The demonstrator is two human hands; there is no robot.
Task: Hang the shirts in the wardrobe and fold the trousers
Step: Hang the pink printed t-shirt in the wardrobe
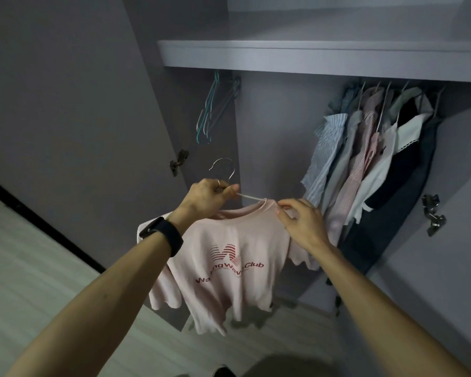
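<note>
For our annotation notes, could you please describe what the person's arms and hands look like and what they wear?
Both forearms are bare, with no sleeves or gloves in view. A black watch with a wide band sits on the left wrist. The left hand seems to carry a thin ring; the right hand shows none.

T-shirt (229, 257): pink cloth, soft, matt; red print looked flat. Hanger (223, 158): thin wire, hook was shiny metal. Wardrobe shelf (310, 54): grey, smooth, matt. Hinges (178, 160): dull metal. Spare hangers (210, 115): teal, smooth. Hung shirts (365, 159): thin cloth. Watch strap (163, 235): blk, matt.
</note>
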